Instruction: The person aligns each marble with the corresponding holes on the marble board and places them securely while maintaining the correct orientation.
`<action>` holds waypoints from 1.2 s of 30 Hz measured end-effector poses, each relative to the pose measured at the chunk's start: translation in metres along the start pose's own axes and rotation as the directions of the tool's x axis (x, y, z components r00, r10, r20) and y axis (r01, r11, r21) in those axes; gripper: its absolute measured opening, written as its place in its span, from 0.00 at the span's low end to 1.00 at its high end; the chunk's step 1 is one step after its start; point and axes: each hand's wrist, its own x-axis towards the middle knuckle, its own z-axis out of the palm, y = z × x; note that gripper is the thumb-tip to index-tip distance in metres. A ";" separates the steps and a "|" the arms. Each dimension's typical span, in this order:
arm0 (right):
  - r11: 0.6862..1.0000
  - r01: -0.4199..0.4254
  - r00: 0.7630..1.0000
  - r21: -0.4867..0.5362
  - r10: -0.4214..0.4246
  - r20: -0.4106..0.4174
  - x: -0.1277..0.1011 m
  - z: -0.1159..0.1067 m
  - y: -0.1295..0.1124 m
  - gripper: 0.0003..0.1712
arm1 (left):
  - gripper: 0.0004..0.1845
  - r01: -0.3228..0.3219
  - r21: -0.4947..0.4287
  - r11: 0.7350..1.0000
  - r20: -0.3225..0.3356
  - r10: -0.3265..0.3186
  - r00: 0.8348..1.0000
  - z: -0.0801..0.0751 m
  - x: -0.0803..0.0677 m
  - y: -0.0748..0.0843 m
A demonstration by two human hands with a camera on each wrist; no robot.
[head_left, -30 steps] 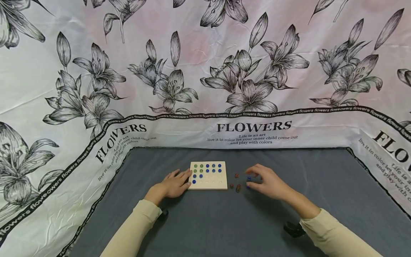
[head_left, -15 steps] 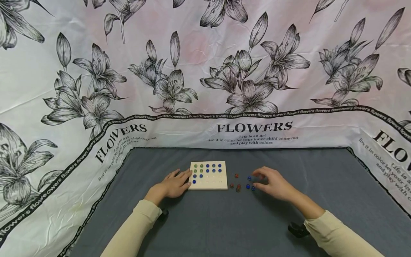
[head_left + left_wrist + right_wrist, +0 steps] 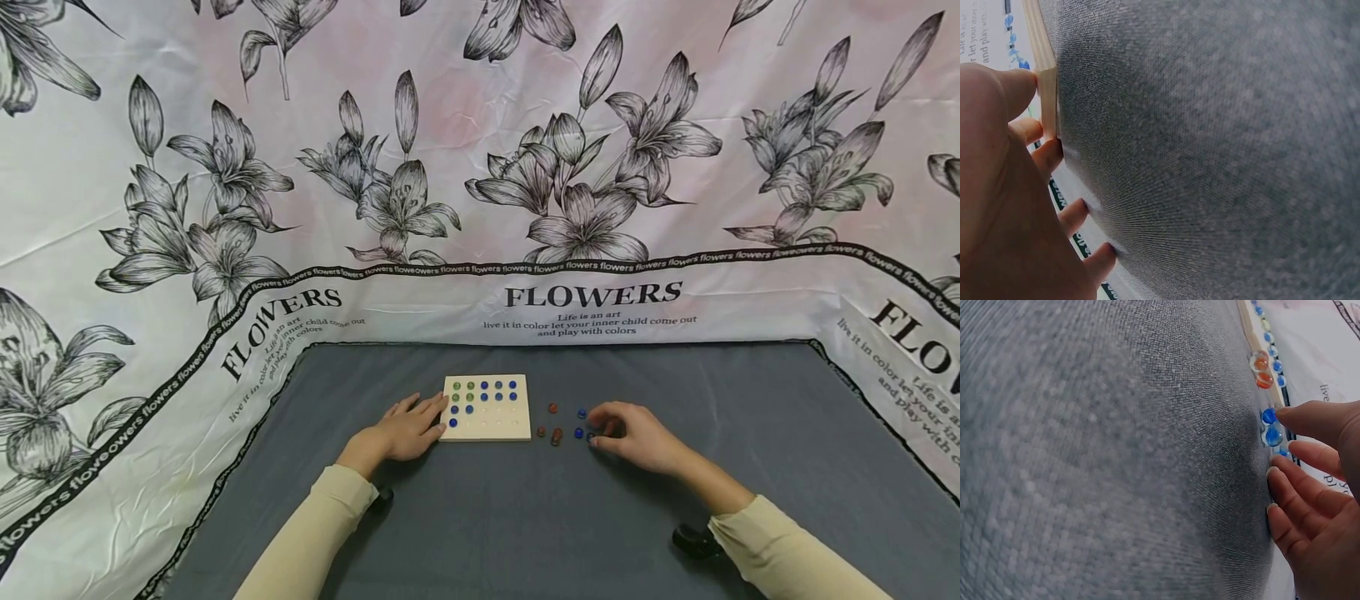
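Observation:
A pale wooden board (image 3: 491, 431) with rows of dimples holds green marbles (image 3: 457, 386) and blue marbles (image 3: 498, 385). My left hand (image 3: 405, 431) rests against the board's left edge; in the left wrist view its thumb (image 3: 1021, 90) touches the board's side (image 3: 1046, 75), other fingers extended. Right of the board, my right hand (image 3: 637, 435) hovers low by the loose blue marbles (image 3: 579, 433). Thumb and forefinger stand apart close around the nearest blue marble (image 3: 1272, 436), partly hidden by the hand in the head view; the other fingers are loosely bent.
Several loose reddish-brown marbles (image 3: 552, 408) lie between the board and the blue ones. Grey cloth (image 3: 480, 517) covers the table, and a white flower-printed sheet (image 3: 420, 308) hangs behind it. A black strap piece (image 3: 696, 542) shows at the right wrist.
My right hand has drawn back slightly to the right from the upper blue marbles, and its thumb has come to the rightmost one. The left hand has stayed at the board.

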 end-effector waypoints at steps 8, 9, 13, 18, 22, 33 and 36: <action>1.000 0.003 1.000 0.006 -0.003 0.014 0.000 0.002 -0.001 0.17 | 0.32 -0.006 0.003 1.000 0.000 0.006 1.000 0.000 0.000 0.000; 1.000 0.004 1.000 0.004 -0.004 0.015 0.000 0.002 0.000 0.17 | 0.32 -0.007 0.006 1.000 0.003 0.006 1.000 0.000 0.000 0.000; 1.000 0.005 1.000 -0.006 -0.005 0.012 0.000 0.004 0.000 0.15 | 0.31 -0.013 0.007 1.000 -0.006 0.013 1.000 0.000 0.000 0.000; 1.000 0.002 1.000 -0.022 -0.002 -0.002 0.000 0.007 0.000 0.12 | 0.32 -0.005 0.018 1.000 -0.006 0.005 1.000 0.003 0.001 -0.002; 0.999 0.002 1.000 -0.034 -0.002 -0.006 -0.001 0.009 0.000 0.10 | 0.32 0.007 0.029 1.000 0.000 -0.007 1.000 0.004 0.002 -0.003; 0.999 0.024 1.000 -0.037 -0.024 -0.002 -0.002 0.009 0.000 0.07 | 0.31 -0.006 0.027 1.000 -0.010 0.006 1.000 0.004 0.002 -0.003; 0.999 0.025 1.000 -0.032 -0.025 0.002 -0.002 0.010 0.000 0.06 | 0.32 -0.007 0.023 1.000 -0.011 0.007 1.000 0.004 0.002 -0.003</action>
